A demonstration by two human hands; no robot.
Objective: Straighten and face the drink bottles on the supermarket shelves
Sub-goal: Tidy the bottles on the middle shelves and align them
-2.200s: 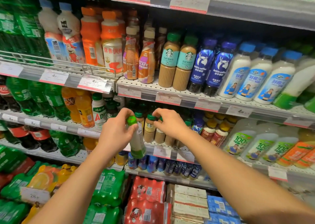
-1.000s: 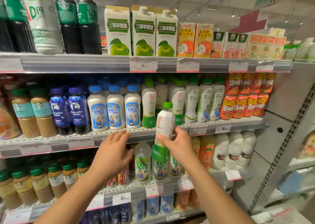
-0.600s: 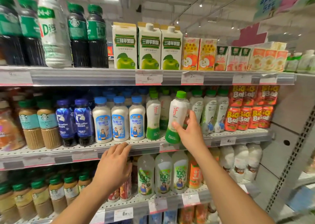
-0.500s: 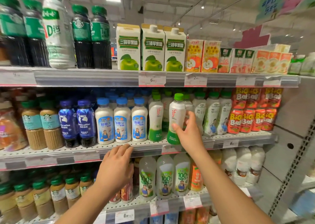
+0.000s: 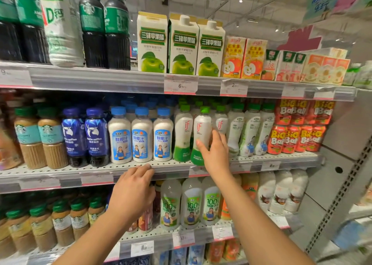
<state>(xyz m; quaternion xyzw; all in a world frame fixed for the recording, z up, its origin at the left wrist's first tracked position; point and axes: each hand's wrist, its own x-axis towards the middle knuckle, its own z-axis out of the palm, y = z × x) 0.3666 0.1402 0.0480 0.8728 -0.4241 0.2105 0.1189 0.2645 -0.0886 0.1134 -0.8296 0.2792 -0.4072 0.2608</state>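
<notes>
Supermarket drinks aisle, grey perforated metal shelf (image 5: 60,169) at mid height. Nearest, left hand (image 5: 131,196) at 6 o'clock, fingers relaxed, holding nothing, fingertips at shelf lip. Right hand (image 5: 214,154) grips white plastic "if" bottle w/ green cap and base (image 5: 201,135). Change: half a sec ago bottle was tilted, clear of the row; now nearly upright at shelf front, label facing out, so placing looks almost done. Neighbour white-green "if" bottle (image 5: 182,133) crowds at 9 o'clock; blue-capped white coconut bottles (image 5: 142,135) beyond. Apple cartons (image 5: 183,45) at 12, farther up.

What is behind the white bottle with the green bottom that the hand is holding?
Behind the white bottle in the right hand are more green caps of the same row. Their bodies are mostly hidden.
</notes>
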